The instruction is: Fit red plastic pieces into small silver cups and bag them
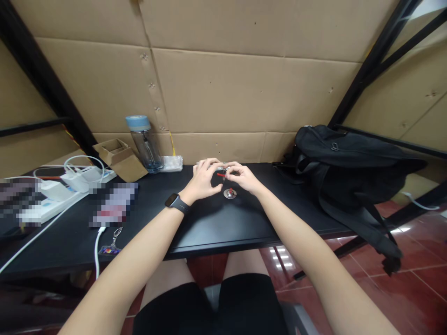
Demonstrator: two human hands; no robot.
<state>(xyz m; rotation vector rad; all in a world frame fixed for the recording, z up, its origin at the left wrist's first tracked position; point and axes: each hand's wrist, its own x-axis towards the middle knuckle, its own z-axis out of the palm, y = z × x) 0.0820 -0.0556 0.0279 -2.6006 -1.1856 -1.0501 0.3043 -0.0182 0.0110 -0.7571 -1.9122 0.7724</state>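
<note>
A small round metal piece with a red part [230, 193] rests on the black table [223, 228], just below my hands. Above it, my left hand [206, 178] is curved with thumb and fingers apart, its fingertips reaching toward a shiny metal object at the back. My right hand [243, 177] has thumb and forefinger pinched together beside a thin red piece [221, 175] and a small metal part. What exactly the right fingertips hold is too small to make out. Part of the metal object is hidden behind the fingers.
At the left are a clear bottle with a blue lid [145, 144], an open cardboard box [131, 163], a white power strip [77, 179] with cables, and a blurred phone [115, 204]. A black bag [352, 172] lies at the right. Cardboard [216, 93] lines the back.
</note>
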